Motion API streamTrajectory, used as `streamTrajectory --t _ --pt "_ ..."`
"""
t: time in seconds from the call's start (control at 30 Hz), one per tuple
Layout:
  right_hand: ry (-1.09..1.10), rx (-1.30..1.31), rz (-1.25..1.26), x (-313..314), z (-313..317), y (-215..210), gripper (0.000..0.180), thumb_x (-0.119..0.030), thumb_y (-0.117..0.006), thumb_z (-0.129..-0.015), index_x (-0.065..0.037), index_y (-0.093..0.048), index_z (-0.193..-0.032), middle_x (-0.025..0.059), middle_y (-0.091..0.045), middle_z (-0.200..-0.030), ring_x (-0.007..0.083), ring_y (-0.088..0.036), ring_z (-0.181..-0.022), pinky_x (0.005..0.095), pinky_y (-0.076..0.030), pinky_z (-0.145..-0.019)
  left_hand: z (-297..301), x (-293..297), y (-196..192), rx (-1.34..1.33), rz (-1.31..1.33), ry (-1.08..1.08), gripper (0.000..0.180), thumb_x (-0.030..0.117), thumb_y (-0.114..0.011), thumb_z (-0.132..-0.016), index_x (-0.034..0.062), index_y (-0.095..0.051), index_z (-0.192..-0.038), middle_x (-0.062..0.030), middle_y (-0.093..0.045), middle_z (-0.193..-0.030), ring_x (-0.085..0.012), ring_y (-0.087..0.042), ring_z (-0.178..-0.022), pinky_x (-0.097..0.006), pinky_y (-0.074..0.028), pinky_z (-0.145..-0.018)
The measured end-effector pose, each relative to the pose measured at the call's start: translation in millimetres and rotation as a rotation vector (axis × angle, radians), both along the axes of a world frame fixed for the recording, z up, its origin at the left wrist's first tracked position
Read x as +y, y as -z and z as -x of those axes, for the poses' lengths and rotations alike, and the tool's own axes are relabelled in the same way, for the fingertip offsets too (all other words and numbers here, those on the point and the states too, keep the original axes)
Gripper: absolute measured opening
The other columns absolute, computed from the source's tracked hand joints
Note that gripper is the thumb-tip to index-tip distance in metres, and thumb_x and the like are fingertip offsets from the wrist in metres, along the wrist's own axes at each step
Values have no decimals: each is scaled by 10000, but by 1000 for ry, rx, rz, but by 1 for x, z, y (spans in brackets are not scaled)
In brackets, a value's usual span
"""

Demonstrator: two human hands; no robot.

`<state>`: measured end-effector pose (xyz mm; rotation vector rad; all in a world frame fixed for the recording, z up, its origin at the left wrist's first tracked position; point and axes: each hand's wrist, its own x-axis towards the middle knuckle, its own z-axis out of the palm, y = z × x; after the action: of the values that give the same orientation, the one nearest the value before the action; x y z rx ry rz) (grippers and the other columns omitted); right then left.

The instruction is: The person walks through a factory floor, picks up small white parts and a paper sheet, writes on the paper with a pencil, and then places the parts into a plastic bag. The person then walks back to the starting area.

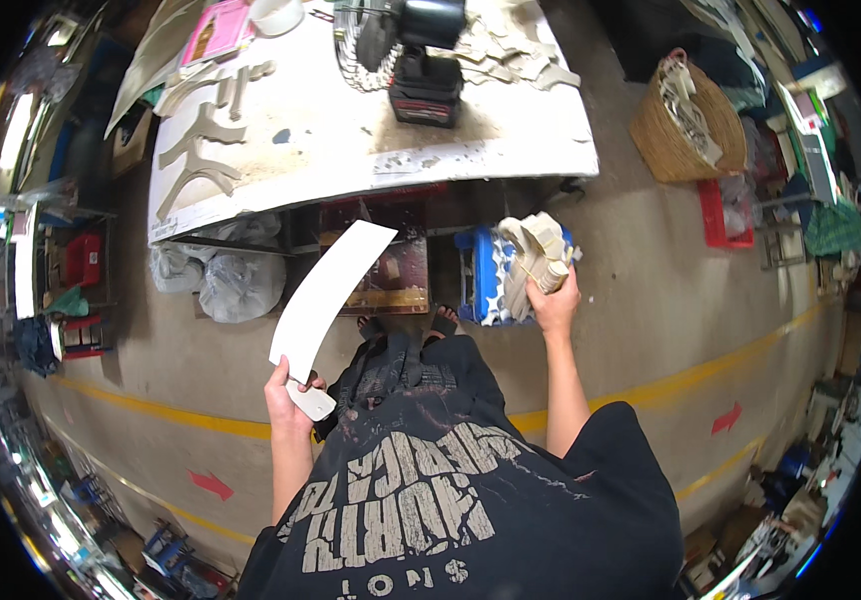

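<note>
the left hand [287,402] is pinching a long curved white strip [334,297] that sticks out ahead of the fingers, plus a smaller pale piece [314,403] down by the palm. the right hand [558,303] has its fingers wrapped round a bundle of beige pieces [534,248] at a blue crate [483,262], can't tell if they're touching, and the white table [336,145] sits out beyond both hands.

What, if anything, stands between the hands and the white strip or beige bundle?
Nothing visible does: the left hand holds the curved white strip, and the right hand grips the beige bundle directly.
</note>
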<state>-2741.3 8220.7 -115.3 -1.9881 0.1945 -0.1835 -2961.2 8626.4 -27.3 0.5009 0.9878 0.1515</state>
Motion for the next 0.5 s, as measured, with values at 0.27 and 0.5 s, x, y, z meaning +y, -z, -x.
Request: streamTrajectory --t 0.27,0.5 --pt "-9 -64 -164 23 16 -68 454 -73 -818 -784 9 -620 -1185 71 -718 -1049 145 -672 -930 313 -548 -861 -44 -7 -8 -22 8 39 208 303 -521 -1090 109 -588 -1121 -9 -579 -738 -126 -437 -541 -352 -437 -631" --pt "6 -61 -212 21 22 -71 466 -76 -825 -793 17 -611 -1196 77 -713 -1049 144 -672 -931 312 -549 -849 -60 -15 -14 -16 14 57 186 280 -567 -1060 95 -592 -1063 -7 -559 -745 -132 -414 -543 -344 -424 -628"
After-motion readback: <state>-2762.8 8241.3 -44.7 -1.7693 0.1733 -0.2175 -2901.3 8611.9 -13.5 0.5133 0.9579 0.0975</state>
